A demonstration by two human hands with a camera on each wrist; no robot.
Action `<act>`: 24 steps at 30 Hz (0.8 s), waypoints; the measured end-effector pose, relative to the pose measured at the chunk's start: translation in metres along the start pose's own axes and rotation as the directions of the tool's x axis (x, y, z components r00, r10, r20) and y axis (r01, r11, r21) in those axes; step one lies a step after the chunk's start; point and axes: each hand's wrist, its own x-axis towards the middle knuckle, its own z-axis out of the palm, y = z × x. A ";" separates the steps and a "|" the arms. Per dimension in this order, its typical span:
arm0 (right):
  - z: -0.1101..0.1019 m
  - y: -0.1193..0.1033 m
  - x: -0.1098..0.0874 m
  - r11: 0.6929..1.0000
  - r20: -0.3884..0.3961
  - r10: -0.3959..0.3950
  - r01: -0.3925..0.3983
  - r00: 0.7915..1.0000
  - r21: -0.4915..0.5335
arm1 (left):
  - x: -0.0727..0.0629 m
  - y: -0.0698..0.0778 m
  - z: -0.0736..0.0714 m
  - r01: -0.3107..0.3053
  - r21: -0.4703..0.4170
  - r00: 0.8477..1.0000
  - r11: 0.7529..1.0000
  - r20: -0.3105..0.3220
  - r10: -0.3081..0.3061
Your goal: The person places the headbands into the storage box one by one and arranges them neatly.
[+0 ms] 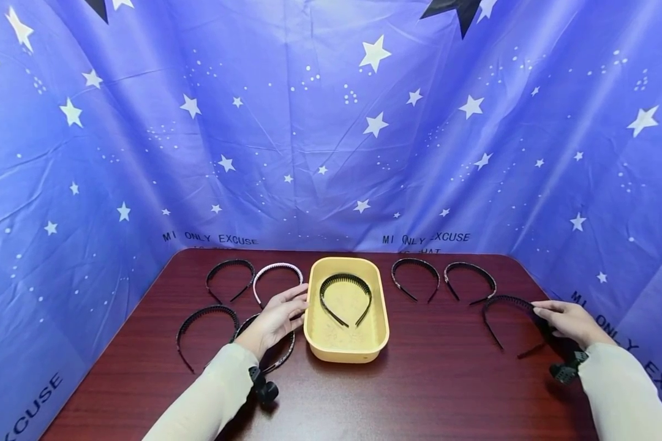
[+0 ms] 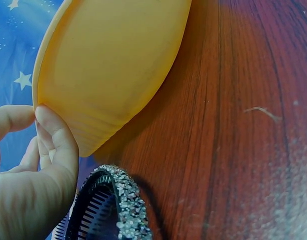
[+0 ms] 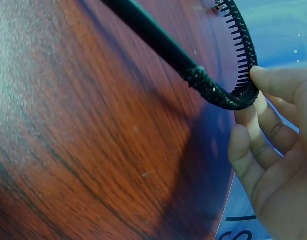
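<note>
A yellow plastic basin [image 1: 346, 354] stands mid-table with a black toothed headband [image 1: 346, 278] lying in it. My left hand [image 1: 275, 321] pinches the basin's left rim between thumb and fingers, seen closer in the left wrist view at the rim [image 2: 37, 75]. Below that hand lies a headband with a glittery, stone-covered band [image 2: 129, 205], partly hidden by it in the head view. At the table's right side, my right hand [image 1: 570, 321] pinches a black toothed headband [image 1: 507, 299] by its side. The right wrist view shows thumb and fingers on that band [image 3: 223, 100].
On the left lie a white-banded headband [image 1: 278, 266], a dark headband [image 1: 228, 262] and a black one [image 1: 205, 307]. Two dark patterned headbands, one [image 1: 415, 261] beside the other [image 1: 474, 266], lie right of the basin. A starry blue curtain [image 1: 331, 122] surrounds the table [image 1: 430, 380].
</note>
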 end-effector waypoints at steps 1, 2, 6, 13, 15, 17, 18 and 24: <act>0.000 -0.001 0.000 1.000 -0.001 0.000 0.000 1.000 0.001 | 0.000 0.000 0.000 0.000 -0.001 1.000 1.000 -0.001 0.000; 0.000 -0.002 0.000 1.000 0.000 0.000 0.000 1.000 -0.001 | 0.000 0.000 0.000 0.000 -0.002 1.000 1.000 -0.002 0.000; 0.002 -0.003 0.001 1.000 0.000 0.005 -0.005 1.000 -0.002 | 0.001 -0.001 -0.001 0.004 -0.003 1.000 1.000 0.000 -0.004; 0.004 -0.004 0.004 1.000 -0.005 -0.019 0.019 1.000 0.013 | 0.001 -0.001 -0.001 0.004 -0.009 1.000 1.000 -0.016 -0.005; 0.004 -0.006 0.005 1.000 -0.006 -0.024 0.025 1.000 0.017 | 0.001 -0.001 -0.001 0.004 -0.010 1.000 1.000 -0.018 -0.004; 0.005 -0.009 0.006 0.999 -0.006 -0.029 0.029 1.000 0.019 | 0.001 -0.001 -0.001 0.004 -0.010 1.000 1.000 -0.018 -0.004; 0.005 -0.011 0.006 0.999 -0.006 -0.034 0.034 0.999 0.022 | 0.001 -0.001 -0.001 0.004 -0.009 1.000 1.000 -0.018 -0.004; 0.009 -0.020 0.010 0.999 -0.003 -0.044 0.044 0.999 0.032 | 0.001 -0.001 0.000 -0.001 -0.032 1.000 0.999 -0.017 0.000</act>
